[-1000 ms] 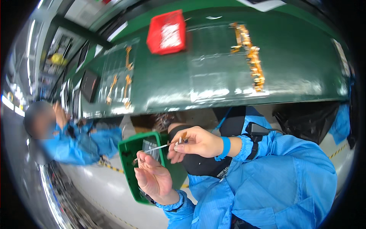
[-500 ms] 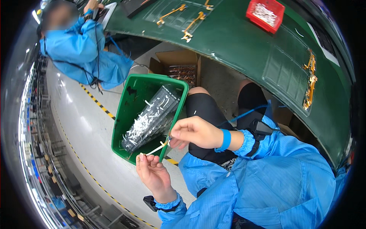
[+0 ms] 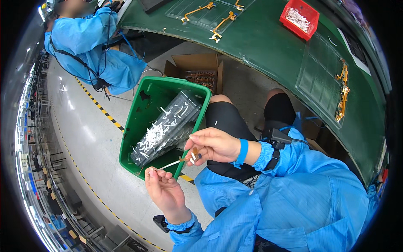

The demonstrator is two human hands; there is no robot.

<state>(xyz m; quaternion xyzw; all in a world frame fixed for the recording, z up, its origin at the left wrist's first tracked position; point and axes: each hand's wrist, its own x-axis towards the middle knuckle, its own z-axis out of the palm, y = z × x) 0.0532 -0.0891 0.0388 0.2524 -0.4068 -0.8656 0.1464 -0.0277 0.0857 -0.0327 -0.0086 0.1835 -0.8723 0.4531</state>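
Observation:
Over the near edge of the green bin (image 3: 133,122), my left hand (image 3: 166,192) pinches one end of a thin white strip (image 3: 171,164) between thumb and fingertips. The strip's other end meets a small orange flex cable (image 3: 194,153), which has dark and white bits at its ends. My right hand (image 3: 218,147) is closed on that flex cable, and its fingers partly hide it. A blue band (image 3: 243,152) circles my right wrist. In the bin, many white strips (image 3: 157,133) lie scattered on stacked dark plastic trays (image 3: 184,105).
On the green table (image 3: 260,46), orange flex cables (image 3: 343,92) lie on clear trays (image 3: 312,75) near a red box (image 3: 289,21) of white pieces. A cardboard box (image 3: 191,61) stands beneath the table. Another person in blue (image 3: 84,38) works at the far left.
My right hand has turned and opened slightly, showing more of the flex cable. My left hand has shifted a little left with the strip. The view has moved slightly.

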